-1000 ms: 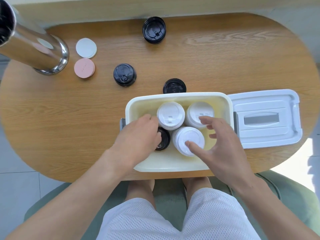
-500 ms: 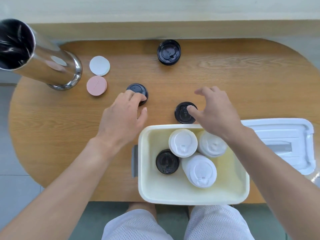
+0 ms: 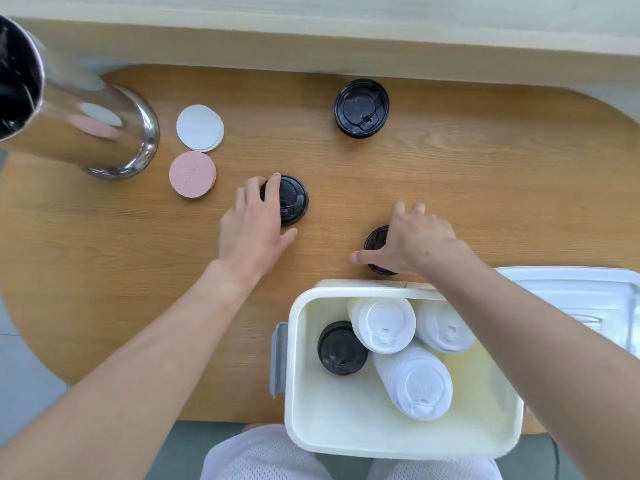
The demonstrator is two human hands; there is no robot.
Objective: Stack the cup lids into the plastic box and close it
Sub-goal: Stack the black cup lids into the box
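The cream plastic box point(image 3: 346, 441) stands open at the table's near edge, holding three stacks of white lids point(image 3: 384, 325) and one black lid point(image 3: 341, 348). Its white cover point(image 3: 571, 292) lies to the right. My left hand point(image 3: 252, 223) lies over a black lid point(image 3: 292, 199) on the table, fingers curled at its far left edge. Just beyond the box, my right hand point(image 3: 412, 240) covers another black lid point(image 3: 375, 239), thumb and fingers spread around it. A third black lid point(image 3: 361, 108) lies at the far side.
A tall shiny steel cylinder point(image 3: 69, 123) stands at the far left. A white disc point(image 3: 200, 128) and a pink disc point(image 3: 192, 173) lie beside it. The oval wooden table point(image 3: 485, 188) ends near my knees; a pale ledge runs behind it.
Both hands left the box and reached forward. The left hand has settled on the middle black lid; the right hand has come down over the black lid by the box. The view tilted forward.
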